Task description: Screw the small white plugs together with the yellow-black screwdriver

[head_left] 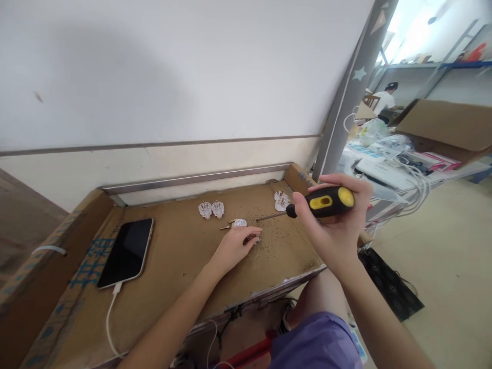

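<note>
My right hand (338,220) is wrapped around the black and yellow handle of a screwdriver (325,201). Its thin shaft points left, and the tip is close above scattered tiny dark bits (265,230), perhaps screws. My left hand (240,242) rests on the cardboard (184,256) with thumb and fingers closed at a small pale piece, mostly hidden. Just beyond its knuckles lies a round white plug part (240,223) with brass-coloured metal pieces (226,227). White plugs with metal pins (211,209) sit farther back, and more plug pieces (282,201) lie at the right rear.
A phone (126,251) with a white cable (111,320) lies at left. Cardboard walls edge the work surface, with a metal rail (200,178) behind. To the right, a table holds cables, bags and an open box (446,123). A person (384,100) sits in the distance.
</note>
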The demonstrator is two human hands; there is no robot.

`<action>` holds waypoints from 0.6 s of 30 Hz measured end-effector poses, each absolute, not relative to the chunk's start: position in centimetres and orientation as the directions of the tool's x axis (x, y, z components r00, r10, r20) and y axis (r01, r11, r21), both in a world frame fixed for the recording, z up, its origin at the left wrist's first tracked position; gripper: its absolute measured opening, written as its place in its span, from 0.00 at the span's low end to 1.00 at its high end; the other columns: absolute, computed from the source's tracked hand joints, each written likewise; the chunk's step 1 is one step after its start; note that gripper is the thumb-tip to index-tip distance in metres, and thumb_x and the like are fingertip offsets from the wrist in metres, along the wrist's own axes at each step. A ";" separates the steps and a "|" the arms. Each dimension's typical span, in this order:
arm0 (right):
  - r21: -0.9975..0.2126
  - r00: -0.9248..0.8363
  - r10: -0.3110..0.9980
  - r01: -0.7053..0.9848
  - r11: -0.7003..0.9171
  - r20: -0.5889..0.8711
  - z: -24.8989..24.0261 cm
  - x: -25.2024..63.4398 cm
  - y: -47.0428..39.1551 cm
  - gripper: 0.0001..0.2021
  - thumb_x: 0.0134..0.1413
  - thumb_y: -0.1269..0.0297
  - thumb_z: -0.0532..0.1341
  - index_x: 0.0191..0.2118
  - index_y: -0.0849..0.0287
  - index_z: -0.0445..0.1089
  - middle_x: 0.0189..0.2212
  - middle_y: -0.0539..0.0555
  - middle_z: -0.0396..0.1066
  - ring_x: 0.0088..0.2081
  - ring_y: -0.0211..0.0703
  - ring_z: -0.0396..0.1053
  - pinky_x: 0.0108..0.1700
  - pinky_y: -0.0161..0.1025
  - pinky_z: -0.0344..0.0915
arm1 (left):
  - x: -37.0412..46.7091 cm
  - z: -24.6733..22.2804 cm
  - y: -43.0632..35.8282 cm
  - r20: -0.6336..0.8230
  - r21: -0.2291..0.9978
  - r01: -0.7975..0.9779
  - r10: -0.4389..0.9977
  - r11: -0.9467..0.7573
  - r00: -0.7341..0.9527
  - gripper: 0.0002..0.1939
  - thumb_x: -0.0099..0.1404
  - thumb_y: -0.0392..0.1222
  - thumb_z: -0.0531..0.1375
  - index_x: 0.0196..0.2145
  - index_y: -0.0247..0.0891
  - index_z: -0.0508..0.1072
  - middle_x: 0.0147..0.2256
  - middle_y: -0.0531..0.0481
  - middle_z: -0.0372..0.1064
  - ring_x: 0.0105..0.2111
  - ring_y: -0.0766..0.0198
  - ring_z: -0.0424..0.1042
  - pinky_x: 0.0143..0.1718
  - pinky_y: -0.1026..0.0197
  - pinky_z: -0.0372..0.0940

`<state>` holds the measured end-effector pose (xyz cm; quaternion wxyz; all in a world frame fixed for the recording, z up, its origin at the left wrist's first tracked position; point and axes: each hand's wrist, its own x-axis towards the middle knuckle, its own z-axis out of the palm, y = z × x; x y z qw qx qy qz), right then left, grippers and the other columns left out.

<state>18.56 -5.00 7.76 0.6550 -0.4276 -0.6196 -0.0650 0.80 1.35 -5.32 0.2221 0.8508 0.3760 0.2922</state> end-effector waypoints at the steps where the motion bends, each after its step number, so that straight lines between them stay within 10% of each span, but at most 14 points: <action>1: -0.480 0.224 0.445 0.616 0.624 0.867 7.7 18.6 -5.0 0.22 0.44 0.72 0.66 0.46 0.54 0.59 0.34 0.48 0.62 0.33 0.36 0.66 0.37 0.39 0.65 | 0.7 -5.4 1.4 0.326 0.606 0.502 0.768 -0.617 0.551 0.10 0.63 0.36 0.57 0.42 0.41 0.73 0.40 0.51 0.75 0.40 0.61 0.73 0.45 0.58 0.65; 18: -0.411 0.349 0.240 0.591 0.694 0.906 10.2 18.2 -6.3 0.17 0.40 0.77 0.65 0.37 0.58 0.61 0.34 0.49 0.59 0.27 0.32 0.64 0.31 0.37 0.63 | -0.4 -4.9 1.6 0.302 0.735 0.449 0.838 -0.509 0.456 0.09 0.62 0.39 0.59 0.40 0.42 0.74 0.38 0.52 0.76 0.39 0.62 0.75 0.45 0.60 0.66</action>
